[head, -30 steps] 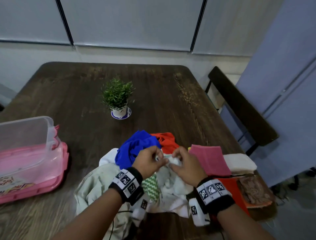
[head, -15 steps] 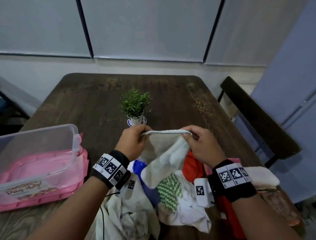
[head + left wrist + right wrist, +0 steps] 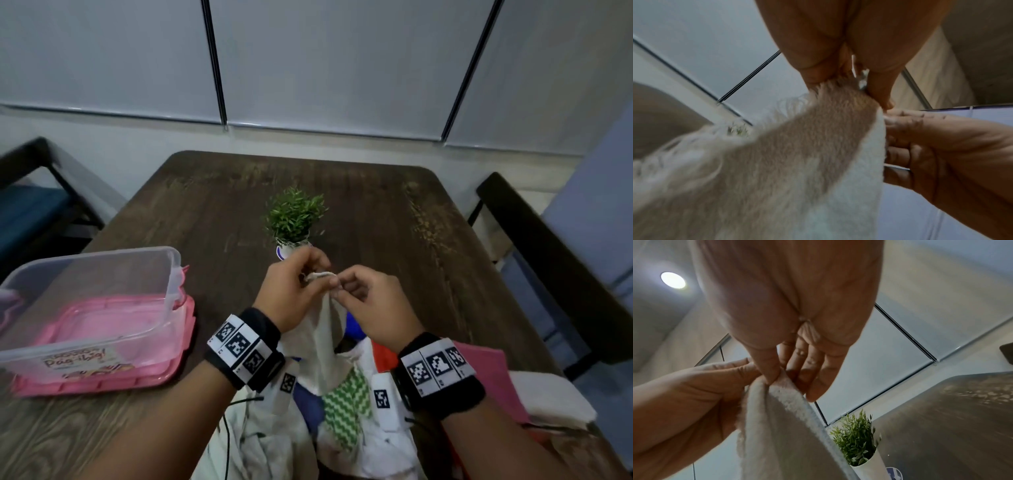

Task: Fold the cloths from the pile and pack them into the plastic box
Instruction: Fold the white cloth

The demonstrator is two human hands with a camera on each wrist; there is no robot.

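A cream terry cloth (image 3: 320,337) hangs in the air over the pile (image 3: 342,411) at the table's near edge. My left hand (image 3: 296,291) and right hand (image 3: 368,299) pinch its top edge side by side, fingertips almost touching. The left wrist view shows the fuzzy cloth (image 3: 797,154) held between my left thumb and fingers (image 3: 877,91). In the right wrist view my thumb and fingers (image 3: 772,371) pinch the cloth (image 3: 781,426) at its hem. The clear plastic box (image 3: 92,301) sits on a pink lid (image 3: 102,378) at the left.
A small potted plant (image 3: 294,219) stands just beyond my hands. Folded pink (image 3: 493,373) and white cloths (image 3: 551,397) lie at the right. A dark chair (image 3: 548,260) stands at the table's right side, another chair (image 3: 34,205) at the far left.
I lifted the cream cloth out of the pile and spread its top edge. Now my hands have come together, bringing the two top corners next to each other.
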